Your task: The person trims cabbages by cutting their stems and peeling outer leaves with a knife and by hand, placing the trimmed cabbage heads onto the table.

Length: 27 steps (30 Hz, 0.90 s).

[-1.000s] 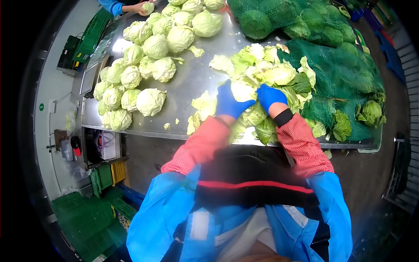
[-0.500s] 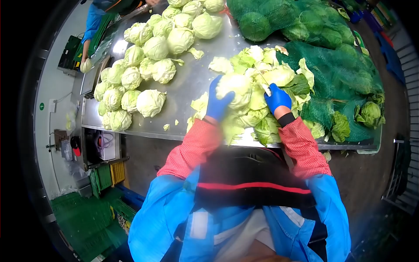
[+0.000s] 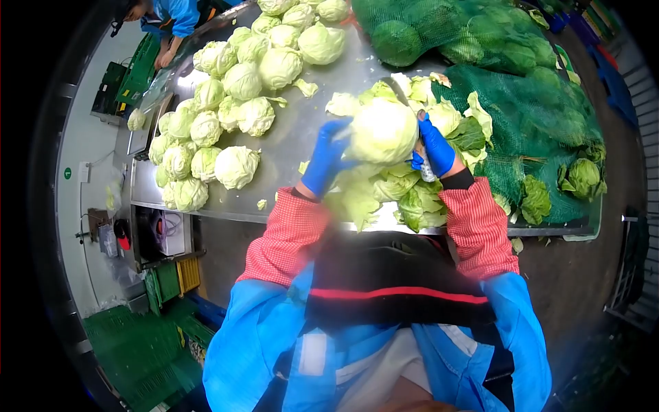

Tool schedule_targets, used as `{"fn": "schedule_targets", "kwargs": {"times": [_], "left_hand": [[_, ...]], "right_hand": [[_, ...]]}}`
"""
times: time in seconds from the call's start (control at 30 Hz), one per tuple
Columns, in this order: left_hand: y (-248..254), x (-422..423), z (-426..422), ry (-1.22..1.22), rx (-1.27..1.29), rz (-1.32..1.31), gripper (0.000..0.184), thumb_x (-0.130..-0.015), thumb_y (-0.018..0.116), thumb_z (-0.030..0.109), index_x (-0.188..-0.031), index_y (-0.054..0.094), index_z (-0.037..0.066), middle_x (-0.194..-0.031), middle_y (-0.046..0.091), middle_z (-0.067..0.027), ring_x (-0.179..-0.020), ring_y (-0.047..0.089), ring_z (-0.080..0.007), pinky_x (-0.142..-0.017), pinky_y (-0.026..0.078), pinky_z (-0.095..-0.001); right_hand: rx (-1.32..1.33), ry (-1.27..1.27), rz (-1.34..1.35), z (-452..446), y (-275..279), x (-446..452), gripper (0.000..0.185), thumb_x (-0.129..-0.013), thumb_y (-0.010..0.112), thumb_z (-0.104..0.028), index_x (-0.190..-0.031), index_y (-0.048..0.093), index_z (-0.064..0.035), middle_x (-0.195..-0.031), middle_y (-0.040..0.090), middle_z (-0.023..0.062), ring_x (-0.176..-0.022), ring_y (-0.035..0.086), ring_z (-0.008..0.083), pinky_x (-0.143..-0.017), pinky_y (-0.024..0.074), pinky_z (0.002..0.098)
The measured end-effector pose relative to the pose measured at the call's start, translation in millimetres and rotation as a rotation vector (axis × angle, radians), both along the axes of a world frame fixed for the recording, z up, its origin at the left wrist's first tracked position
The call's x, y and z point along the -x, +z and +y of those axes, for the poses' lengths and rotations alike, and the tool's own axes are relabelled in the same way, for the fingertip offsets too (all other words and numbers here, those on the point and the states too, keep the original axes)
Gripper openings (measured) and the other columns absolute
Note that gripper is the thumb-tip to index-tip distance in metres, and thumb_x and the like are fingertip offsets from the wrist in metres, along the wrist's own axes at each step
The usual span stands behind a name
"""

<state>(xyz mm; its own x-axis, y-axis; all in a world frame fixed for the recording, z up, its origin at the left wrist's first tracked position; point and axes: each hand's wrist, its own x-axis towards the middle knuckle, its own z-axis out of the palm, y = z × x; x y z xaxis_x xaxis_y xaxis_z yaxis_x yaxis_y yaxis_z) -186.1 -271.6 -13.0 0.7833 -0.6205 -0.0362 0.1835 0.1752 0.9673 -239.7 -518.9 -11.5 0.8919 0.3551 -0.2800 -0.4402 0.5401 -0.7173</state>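
A trimmed pale cabbage [image 3: 384,130] sits over a heap of loose leaves [image 3: 398,189] at the table's front. My left hand [image 3: 327,158], in a blue glove and slightly smeared, is at the cabbage's left side with fingers apart; whether the fingertips touch it is unclear. On the opposite side my right hand [image 3: 436,145], also blue-gloved, is closed around a knife [image 3: 425,169]. The knife's blade points away from me behind the cabbage, partly hidden by it. Greener outer leaves [image 3: 469,134] lie just beyond my right hand.
Several peeled cabbages [image 3: 244,81] are piled on the metal table [image 3: 295,154] to the left. Green net sacks [image 3: 522,130] of cabbages cover the right side. A co-worker's arms [image 3: 175,34] reach in at the far left, near a lone cabbage [image 3: 136,119] by a scale.
My left hand has shifted left, off the cabbage's front. The cabbage shows rounder and higher, and the knife has turned in my right hand. The co-worker's hand has left the lone cabbage.
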Motion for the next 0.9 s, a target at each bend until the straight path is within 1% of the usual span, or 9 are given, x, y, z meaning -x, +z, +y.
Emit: {"fn": "schedule_targets", "kwargs": {"times": [0.03,0.1,0.17,0.23,0.33,0.4,0.5,0.63,0.9], "left_hand": [[33,11,-7,0.154,-0.045,0.082,0.078,-0.084,0.068,0.032,-0.145,0.024,0.012,-0.141,0.036,-0.0107,-0.132,0.035,-0.0268,-0.102,0.041,-0.0454],[13,4,-6,0.072,0.016,-0.072,0.075,-0.08,0.069,0.022,-0.143,0.03,0.011,-0.138,0.038,-0.0102,-0.132,0.033,-0.0264,-0.105,0.036,-0.0404],[5,4,-4,0.105,-0.094,-0.294,0.074,-0.076,0.074,0.02,-0.139,0.037,0.009,-0.126,0.044,-0.0094,-0.125,0.039,-0.0263,-0.103,0.036,-0.038],[-8,12,-4,0.226,-0.292,-0.219,0.079,-0.071,0.078,0.025,-0.138,0.039,0.009,-0.121,0.047,-0.0108,-0.119,0.043,-0.0268,-0.1,0.038,-0.0383],[-80,8,-8,0.294,-0.595,-0.368,0.091,-0.06,0.085,0.038,-0.135,0.044,0.009,-0.112,0.048,-0.0172,-0.107,0.048,-0.0301,-0.092,0.042,-0.0404],[-47,22,-22,0.32,-0.8,-0.476,0.085,-0.06,0.085,0.034,-0.13,0.047,0.005,-0.113,0.051,-0.017,-0.103,0.053,-0.0278,-0.091,0.044,-0.0381],[-42,25,-39,0.367,-0.831,-0.822,0.089,-0.057,0.084,0.043,-0.128,0.048,0.003,-0.115,0.052,-0.0212,-0.104,0.054,-0.0345,-0.092,0.044,-0.0415],[-31,19,-51,0.312,-0.92,-0.696,0.091,-0.055,0.082,0.046,-0.129,0.047,0.005,-0.116,0.052,-0.021,-0.107,0.051,-0.0348,-0.094,0.042,-0.0414],[-8,-5,-74,0.177,-1.272,-0.523,0.093,-0.054,0.074,0.062,-0.124,0.049,0.006,-0.115,0.055,-0.0193,-0.104,0.057,-0.0347,-0.087,0.048,-0.0426]], "right_hand": [[-0.055,-0.012,0.01,8,0,2,0.066,-0.095,0.033,-0.059,-0.132,0.044,-0.0049,-0.109,0.059,0.0105,-0.091,0.058,0.0171,-0.074,0.0477,0.028],[-0.06,-0.068,0.034,25,3,-1,0.067,-0.096,0.031,-0.056,-0.139,0.037,-0.0052,-0.129,0.052,0.0128,-0.111,0.055,0.022,-0.091,0.0462,0.0332],[0.035,-0.161,0.077,35,-19,-6,0.063,-0.097,0.033,-0.053,-0.14,0.035,-0.007,-0.134,0.048,0.0128,-0.115,0.053,0.0243,-0.095,0.0439,0.0358],[0.425,-0.114,0.042,38,-36,-8,0.059,-0.097,0.035,-0.05,-0.138,0.037,-0.0075,-0.135,0.048,0.0154,-0.115,0.053,0.028,-0.095,0.0434,0.0377],[1.204,0.006,0.018,40,-35,-3,0.052,-0.092,0.043,-0.047,-0.122,0.052,-0.0062,-0.119,0.056,0.0255,-0.105,0.056,0.0388,-0.089,0.0448,0.0416],[1.424,-0.208,-0.221,41,-55,8,0.051,-0.091,0.043,-0.05,-0.116,0.056,-0.0077,-0.109,0.061,0.0231,-0.102,0.057,0.0389,-0.087,0.0447,0.0444],[1.523,-0.192,-0.228,39,-45,18,0.043,-0.091,0.045,-0.043,-0.113,0.057,-0.0081,-0.106,0.062,0.0206,-0.092,0.06,0.0401,-0.082,0.0472,0.0457],[1.69,-0.294,-0.382,39,-30,43,0.023,-0.09,0.05,-0.028,-0.105,0.056,-0.0113,-0.096,0.063,0.017,-0.072,0.062,0.0388,-0.064,0.0508,0.0465],[1.888,-0.254,-0.459,39,-50,55,0.01,-0.087,0.052,-0.019,-0.084,0.055,-0.01,-0.08,0.061,0.0142,-0.062,0.063,0.0332,-0.052,0.0498,0.0429]]}}
